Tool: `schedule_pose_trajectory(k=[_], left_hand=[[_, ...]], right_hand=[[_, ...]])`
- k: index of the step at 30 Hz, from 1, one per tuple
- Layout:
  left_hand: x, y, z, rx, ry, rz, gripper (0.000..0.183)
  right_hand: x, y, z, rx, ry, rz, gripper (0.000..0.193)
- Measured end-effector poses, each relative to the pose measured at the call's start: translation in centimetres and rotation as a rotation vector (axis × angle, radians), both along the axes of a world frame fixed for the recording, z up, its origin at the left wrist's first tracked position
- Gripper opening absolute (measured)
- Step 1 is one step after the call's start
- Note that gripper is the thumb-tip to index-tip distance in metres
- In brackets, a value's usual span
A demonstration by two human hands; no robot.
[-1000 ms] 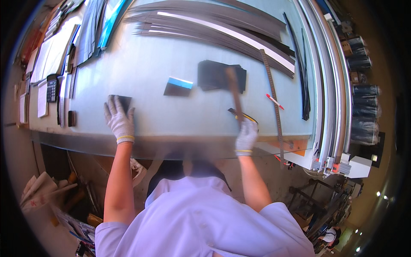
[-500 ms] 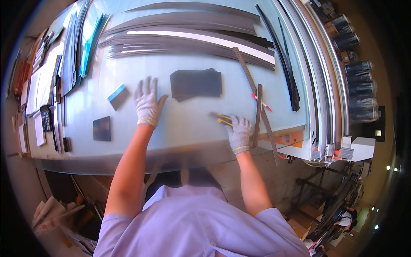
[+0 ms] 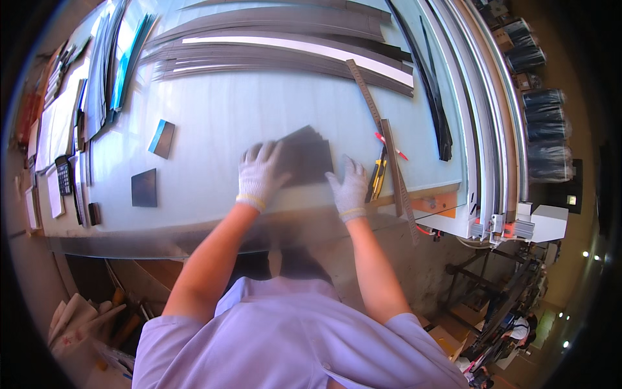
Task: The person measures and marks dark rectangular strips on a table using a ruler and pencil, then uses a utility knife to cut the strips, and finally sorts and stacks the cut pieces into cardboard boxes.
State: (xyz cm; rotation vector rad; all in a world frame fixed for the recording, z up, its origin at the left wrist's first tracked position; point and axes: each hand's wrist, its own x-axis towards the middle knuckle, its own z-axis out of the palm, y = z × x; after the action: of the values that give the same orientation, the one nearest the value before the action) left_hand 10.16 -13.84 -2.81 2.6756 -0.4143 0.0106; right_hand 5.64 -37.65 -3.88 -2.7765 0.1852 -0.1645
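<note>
A stack of thin dark rectangular sheets lies on the table in front of me, its edges uneven and its far corner turned. My left hand, in a pale knit glove, rests at the stack's left side with fingers apart and the thumb over the sheets. On the other side, my gloved right hand stands open, its thumb beside the stack's right edge. Just right of that hand lies a yellow-and-black utility knife. A dark flat strip, a metal ruler and a red-and-white pen lie beyond it.
Long dark strips are stacked across the table's far side. Small dark pieces, one blue-edged piece and one plain piece, lie to the left near a calculator. Metal rails run along the right edge.
The utility knife has left my right hand and now lies by the strip. Both hands have come to the stack's sides; the stack sits nearer and turned.
</note>
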Motion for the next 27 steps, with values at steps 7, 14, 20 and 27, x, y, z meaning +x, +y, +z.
schedule_pose_trajectory(k=[7,14,20,27], left_hand=[[-12.5,6.7,0.8,-0.024,0.059,0.413,0.079],[-26.6,14.8,-0.5,-0.901,0.267,1.405,0.048],[-26.7,13.3,0.7,-1.795,0.484,1.147,0.041],[-22.4,15.2,2.9,-1.243,0.382,0.898,0.029]], right_hand=[[0.5,7.2,-0.9,0.114,0.093,0.270,0.059],[-3.1,16.6,1.2,0.106,0.165,0.607,0.061],[-5.3,21.2,2.7,0.175,0.418,0.769,0.064],[0.5,16.9,5.7,0.986,0.828,0.539,0.050]])
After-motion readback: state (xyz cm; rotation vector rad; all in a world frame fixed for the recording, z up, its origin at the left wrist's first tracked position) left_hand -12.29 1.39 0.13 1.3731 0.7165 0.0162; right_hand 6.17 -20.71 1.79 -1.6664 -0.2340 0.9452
